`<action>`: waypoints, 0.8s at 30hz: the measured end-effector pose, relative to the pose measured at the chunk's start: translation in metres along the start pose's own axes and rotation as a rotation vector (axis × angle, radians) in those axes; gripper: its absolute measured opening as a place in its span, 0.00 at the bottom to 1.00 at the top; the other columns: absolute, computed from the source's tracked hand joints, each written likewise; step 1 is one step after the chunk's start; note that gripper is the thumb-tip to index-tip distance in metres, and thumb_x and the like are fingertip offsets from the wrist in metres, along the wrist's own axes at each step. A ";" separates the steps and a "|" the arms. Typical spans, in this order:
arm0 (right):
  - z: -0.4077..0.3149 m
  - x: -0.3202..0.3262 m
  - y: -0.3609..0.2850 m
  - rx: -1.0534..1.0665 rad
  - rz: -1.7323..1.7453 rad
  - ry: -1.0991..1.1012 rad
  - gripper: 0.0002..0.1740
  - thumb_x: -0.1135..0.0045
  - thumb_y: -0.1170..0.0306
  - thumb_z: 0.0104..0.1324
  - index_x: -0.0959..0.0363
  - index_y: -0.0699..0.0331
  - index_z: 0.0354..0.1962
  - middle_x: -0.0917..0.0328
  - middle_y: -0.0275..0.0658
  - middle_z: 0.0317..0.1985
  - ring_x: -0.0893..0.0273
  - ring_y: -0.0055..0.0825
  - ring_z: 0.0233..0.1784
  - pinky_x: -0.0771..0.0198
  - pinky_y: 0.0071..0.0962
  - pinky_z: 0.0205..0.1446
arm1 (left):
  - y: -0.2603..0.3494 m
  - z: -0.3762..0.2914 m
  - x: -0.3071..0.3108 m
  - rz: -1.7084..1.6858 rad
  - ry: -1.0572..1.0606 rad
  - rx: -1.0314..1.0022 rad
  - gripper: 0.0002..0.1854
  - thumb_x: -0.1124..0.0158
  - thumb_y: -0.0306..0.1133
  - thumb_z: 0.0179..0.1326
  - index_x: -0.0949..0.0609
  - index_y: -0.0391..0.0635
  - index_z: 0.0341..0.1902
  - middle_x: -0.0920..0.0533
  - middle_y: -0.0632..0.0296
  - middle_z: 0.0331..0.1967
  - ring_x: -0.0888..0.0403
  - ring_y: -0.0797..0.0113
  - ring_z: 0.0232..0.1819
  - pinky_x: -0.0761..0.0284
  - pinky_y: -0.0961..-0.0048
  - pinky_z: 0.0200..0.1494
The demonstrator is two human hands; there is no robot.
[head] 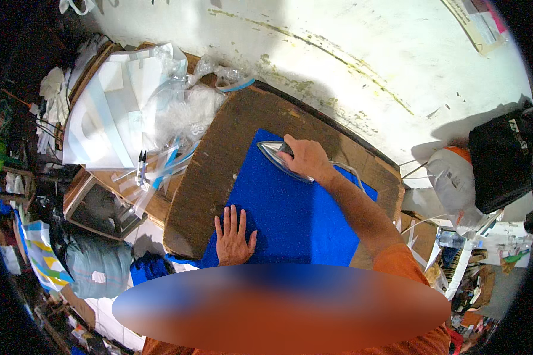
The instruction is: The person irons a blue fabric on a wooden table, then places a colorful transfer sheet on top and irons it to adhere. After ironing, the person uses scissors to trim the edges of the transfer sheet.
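A blue cloth (271, 199) lies flat over a brown padded board (204, 168), its lower part hidden by a blurred patch. My right hand (308, 157) is closed around the handle of a clothes iron (275, 153), whose pointed soleplate rests on the upper part of the cloth, tip towards the upper left. A pale cord (351, 171) runs from behind the hand across the cloth. Lower left of the iron, my left hand (234, 239) lies palm down on the cloth near its left edge, fingers spread and holding nothing.
Left of the board are clear plastic bags (182, 111), large white sheets (111, 106), thread snips (141, 164) and an open wooden drawer (102, 206). A stained white wall (359, 44) rises behind. A black bag (499, 159) hangs at the right.
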State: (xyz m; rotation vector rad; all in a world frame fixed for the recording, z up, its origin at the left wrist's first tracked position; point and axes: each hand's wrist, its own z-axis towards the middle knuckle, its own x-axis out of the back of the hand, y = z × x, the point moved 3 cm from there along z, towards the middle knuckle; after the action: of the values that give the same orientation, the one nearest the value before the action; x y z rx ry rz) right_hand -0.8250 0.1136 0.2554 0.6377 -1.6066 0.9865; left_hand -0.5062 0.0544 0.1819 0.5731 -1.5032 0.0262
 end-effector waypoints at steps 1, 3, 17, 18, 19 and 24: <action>0.002 0.000 -0.001 -0.002 0.014 0.028 0.25 0.41 0.48 0.69 0.29 0.61 0.47 0.17 0.55 0.30 0.16 0.57 0.35 0.21 0.56 0.39 | -0.001 0.000 0.000 0.004 -0.016 0.008 0.40 0.42 0.52 0.69 0.37 0.40 0.78 0.44 0.40 0.81 0.53 0.41 0.84 0.62 0.37 0.81; 0.008 0.000 0.001 -0.027 0.000 0.060 0.25 0.41 0.48 0.69 0.29 0.61 0.47 0.17 0.54 0.30 0.16 0.56 0.34 0.21 0.55 0.38 | -0.001 -0.001 0.000 0.007 -0.025 0.003 0.41 0.42 0.52 0.70 0.37 0.40 0.79 0.45 0.40 0.81 0.53 0.41 0.84 0.62 0.37 0.81; 0.032 0.019 0.043 -0.111 0.073 0.054 0.28 0.39 0.45 0.66 0.28 0.62 0.47 0.17 0.57 0.33 0.17 0.60 0.39 0.23 0.54 0.43 | 0.001 -0.002 -0.002 0.048 -0.002 -0.001 0.40 0.45 0.53 0.72 0.37 0.41 0.79 0.45 0.42 0.81 0.54 0.43 0.84 0.64 0.37 0.82; 0.024 0.025 0.049 -0.116 0.102 0.062 0.27 0.38 0.46 0.66 0.28 0.63 0.45 0.17 0.57 0.31 0.17 0.61 0.37 0.24 0.54 0.42 | 0.001 -0.002 -0.002 0.049 0.011 -0.002 0.40 0.45 0.53 0.71 0.37 0.41 0.79 0.45 0.42 0.81 0.54 0.43 0.84 0.64 0.37 0.82; 0.015 0.030 0.054 -0.115 0.133 0.072 0.26 0.37 0.47 0.66 0.28 0.63 0.42 0.18 0.57 0.29 0.18 0.62 0.36 0.25 0.53 0.40 | 0.001 -0.002 -0.002 0.049 0.023 0.000 0.39 0.45 0.53 0.71 0.36 0.41 0.79 0.45 0.43 0.81 0.54 0.44 0.84 0.64 0.38 0.82; -0.086 0.037 0.077 -0.218 0.143 0.003 0.28 0.39 0.43 0.67 0.28 0.62 0.42 0.16 0.55 0.34 0.17 0.62 0.37 0.23 0.56 0.41 | 0.001 -0.003 0.000 0.024 0.066 -0.015 0.39 0.42 0.51 0.69 0.33 0.38 0.76 0.43 0.40 0.80 0.52 0.41 0.83 0.61 0.37 0.81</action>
State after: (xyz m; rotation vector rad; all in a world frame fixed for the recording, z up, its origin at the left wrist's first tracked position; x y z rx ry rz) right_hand -0.8532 0.2291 0.2754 0.3764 -1.7463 0.8987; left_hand -0.5042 0.0563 0.1828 0.5376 -1.4454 0.0516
